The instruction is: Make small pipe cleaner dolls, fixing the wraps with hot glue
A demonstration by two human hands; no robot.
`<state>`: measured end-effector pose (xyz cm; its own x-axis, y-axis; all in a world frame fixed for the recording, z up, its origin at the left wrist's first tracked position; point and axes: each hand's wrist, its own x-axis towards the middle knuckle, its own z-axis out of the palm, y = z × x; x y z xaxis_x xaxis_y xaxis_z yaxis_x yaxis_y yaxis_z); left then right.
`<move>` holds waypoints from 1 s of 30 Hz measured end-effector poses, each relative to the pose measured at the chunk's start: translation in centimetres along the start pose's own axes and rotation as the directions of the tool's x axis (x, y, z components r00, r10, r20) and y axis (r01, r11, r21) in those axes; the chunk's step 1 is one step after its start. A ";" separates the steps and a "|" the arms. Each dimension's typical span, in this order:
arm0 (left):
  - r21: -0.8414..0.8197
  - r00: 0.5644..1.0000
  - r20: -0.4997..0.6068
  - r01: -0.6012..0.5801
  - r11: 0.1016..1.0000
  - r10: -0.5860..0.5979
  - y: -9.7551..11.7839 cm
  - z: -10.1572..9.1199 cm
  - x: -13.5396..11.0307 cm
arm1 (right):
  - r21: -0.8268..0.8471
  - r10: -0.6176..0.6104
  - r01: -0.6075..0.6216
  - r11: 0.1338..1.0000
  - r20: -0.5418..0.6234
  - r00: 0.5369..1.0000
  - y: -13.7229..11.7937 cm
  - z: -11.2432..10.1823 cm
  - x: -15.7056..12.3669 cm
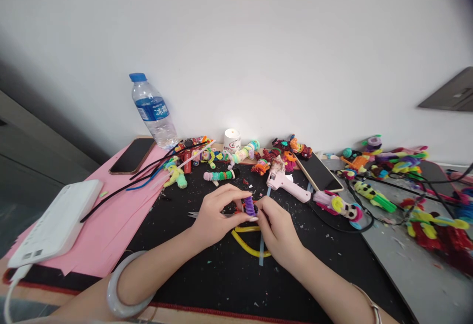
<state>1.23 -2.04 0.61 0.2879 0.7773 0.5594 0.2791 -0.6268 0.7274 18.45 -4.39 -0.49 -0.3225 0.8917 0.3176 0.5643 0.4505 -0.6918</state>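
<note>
My left hand (214, 215) and my right hand (277, 228) meet over the black mat (207, 275), both pinching a small purple pipe-cleaner piece (250, 206) with orange at its side. The fingers of each hand are closed on it. Just below the hands lie a yellow pipe cleaner (246, 245) and a pale blue glue stick (261, 250). A pale bangle (120, 289) is on my left wrist.
A pink glue gun (286, 183), a phone (320, 171), a white tape roll (232, 140) and several pipe-cleaner figures (373, 196) lie behind. At left stand a water bottle (152, 112), a dark phone (132, 155), pink paper (111, 215) and a white power strip (55, 223). Black cables (402, 186) at right.
</note>
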 end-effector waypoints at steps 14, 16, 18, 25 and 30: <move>-0.245 0.984 0.040 0.179 0.953 -0.174 -0.9 0.4 -0.3 | 0.139 0.085 -0.076 0.987 -0.060 0.995 0.3 -0.3 -0.1; -0.278 0.978 0.055 0.206 0.938 -0.199 -0.9 0.4 -0.3 | 0.166 0.100 -0.091 0.982 -0.048 0.994 0.3 -0.3 0.0; -0.311 0.973 0.067 0.232 0.922 -0.222 -1.0 0.5 -0.4 | 0.183 0.094 -0.088 0.979 -0.026 0.995 0.4 -0.4 0.1; -0.429 0.945 0.149 0.327 0.842 -0.291 -1.0 0.8 -0.4 | 0.159 0.107 -0.098 0.982 -0.053 0.993 0.5 -0.4 0.2; -0.484 0.911 0.243 0.412 0.772 -0.334 -0.9 0.7 -0.3 | 0.126 0.123 -0.110 0.986 -0.104 0.987 0.5 -0.5 0.3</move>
<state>1.53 -1.74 -0.43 0.3918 0.9043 0.1697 -0.1097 -0.1373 0.9844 19.00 -3.89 -0.46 -0.1698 0.9402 0.2954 0.4961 0.3406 -0.7987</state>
